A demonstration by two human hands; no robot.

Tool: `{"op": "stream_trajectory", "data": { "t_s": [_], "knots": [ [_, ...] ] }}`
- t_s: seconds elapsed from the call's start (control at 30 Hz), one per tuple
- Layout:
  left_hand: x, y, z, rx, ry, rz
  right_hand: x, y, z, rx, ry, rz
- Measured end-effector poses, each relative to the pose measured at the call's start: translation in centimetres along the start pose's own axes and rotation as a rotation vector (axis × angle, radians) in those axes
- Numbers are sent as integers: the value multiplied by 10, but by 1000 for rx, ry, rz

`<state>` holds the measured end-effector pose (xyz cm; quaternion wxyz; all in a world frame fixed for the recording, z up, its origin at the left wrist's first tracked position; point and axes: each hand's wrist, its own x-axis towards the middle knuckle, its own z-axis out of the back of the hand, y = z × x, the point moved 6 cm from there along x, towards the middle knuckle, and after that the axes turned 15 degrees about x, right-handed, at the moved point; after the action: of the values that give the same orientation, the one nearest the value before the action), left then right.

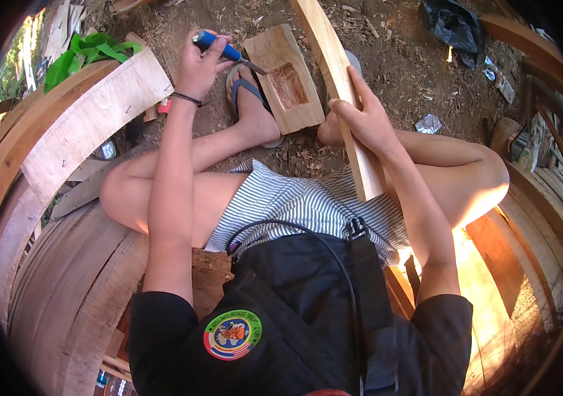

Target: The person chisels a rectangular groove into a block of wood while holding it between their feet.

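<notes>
My left hand point(199, 66) is closed around the blue handle of a chisel point(216, 47). The chisel's metal blade slants down to the right, its tip at the near-left edge of a recess point(289, 86) cut in a wooden block point(271, 45). Whether the tip touches the wood I cannot tell. The block lies on the ground between my feet. My right hand point(366, 120) grips a long pale wooden plank point(334, 59), thumb on top and fingers along its right side. The plank runs from above my lap up past the block's right side.
Curved boards point(90, 125) rise at the left, with green strips point(87, 54) draped over them. More boards point(552, 211) stand at the right. A black plastic bag point(454, 26) and crumpled foil point(428, 123) lie on dirt strewn with wood chips. My left foot wears a flip-flop point(240, 96).
</notes>
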<state>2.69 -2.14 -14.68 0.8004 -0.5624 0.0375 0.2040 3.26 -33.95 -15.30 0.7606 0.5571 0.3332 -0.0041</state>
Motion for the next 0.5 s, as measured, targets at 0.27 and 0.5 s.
{"op": "stream_trajectory", "data": {
  "t_s": [0.27, 0.5],
  "knots": [
    [-21, 5, -31, 71, -186, -281, -5, 0, -12, 134, 56, -61],
    [-53, 7, -54, 477, -168, 58, -9, -1, -14, 82, 57, -71]
  ]
}}
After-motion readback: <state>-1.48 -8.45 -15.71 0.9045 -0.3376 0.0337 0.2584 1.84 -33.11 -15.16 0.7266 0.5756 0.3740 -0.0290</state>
